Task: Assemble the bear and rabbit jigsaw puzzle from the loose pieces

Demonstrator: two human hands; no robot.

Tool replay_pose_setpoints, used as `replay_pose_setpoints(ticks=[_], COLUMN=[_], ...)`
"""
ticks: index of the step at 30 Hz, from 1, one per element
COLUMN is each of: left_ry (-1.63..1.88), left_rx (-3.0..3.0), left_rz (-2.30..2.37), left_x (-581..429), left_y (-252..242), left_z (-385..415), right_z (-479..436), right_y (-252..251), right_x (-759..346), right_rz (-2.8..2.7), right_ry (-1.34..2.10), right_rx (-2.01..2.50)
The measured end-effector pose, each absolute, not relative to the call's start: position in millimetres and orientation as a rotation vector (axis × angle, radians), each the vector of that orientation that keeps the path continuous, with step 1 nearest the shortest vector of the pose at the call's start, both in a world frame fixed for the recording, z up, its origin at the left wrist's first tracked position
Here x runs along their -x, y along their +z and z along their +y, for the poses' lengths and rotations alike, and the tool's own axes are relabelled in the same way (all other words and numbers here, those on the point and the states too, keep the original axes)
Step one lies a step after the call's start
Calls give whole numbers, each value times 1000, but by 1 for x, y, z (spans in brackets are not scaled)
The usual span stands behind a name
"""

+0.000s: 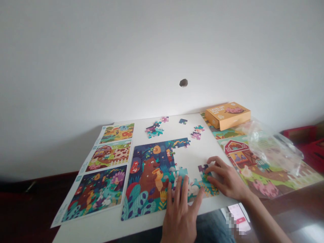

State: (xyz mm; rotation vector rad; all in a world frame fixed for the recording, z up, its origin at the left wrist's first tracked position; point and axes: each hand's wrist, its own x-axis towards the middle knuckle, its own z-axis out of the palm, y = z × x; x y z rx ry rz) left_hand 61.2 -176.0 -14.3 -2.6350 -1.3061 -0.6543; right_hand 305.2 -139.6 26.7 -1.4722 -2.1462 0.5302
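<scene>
A partly assembled jigsaw puzzle (144,168) lies on the white table, showing a bear with a honey pot, rabbits and dark forest. Its upper right area is an open gap with white tabletop showing. My left hand (181,206) rests flat on the puzzle's lower part, fingers spread over the rabbits. At the right edge, my right hand (225,177) has its curled fingers and thumb on a dark purple and teal puzzle piece (203,167). This piece sits along the puzzle's right side; whether it is fully interlocked is hidden by the fingers.
Loose pieces (154,130) lie behind the puzzle, with more pieces (196,135) at the right. A reference sheet (101,182) with three pictures lies left. Rightward are an orange puzzle box (227,114), a farm puzzle (268,180) and a clear plastic bag (275,148). A phone (239,216) is below.
</scene>
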Motion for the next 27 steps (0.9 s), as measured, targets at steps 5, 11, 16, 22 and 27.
replay_pose_setpoints(ticks=[5,11,16,22,27], left_ry=[-651,-638,-653,-623,-613], left_rx=[2640,2647,2653,2661,2671], left_rz=[-1301,-1312,-1298,-1312,-1333], left_x=[-61,-61,-61,-61,-61], left_y=[-15,-17,-19,-18,-14], left_z=[-176,-177,-176,-176,-176], right_z=[-138,-138,-138,-138,-137], right_y=[17,16,15,17,17], right_x=[-309,-310,-310,-310,-310], right_rz=[-2165,-2159,-2155,-2158,-2177], right_ry=[495,537,527,535,522], right_rx=[1430,1450,1450,1447,1444])
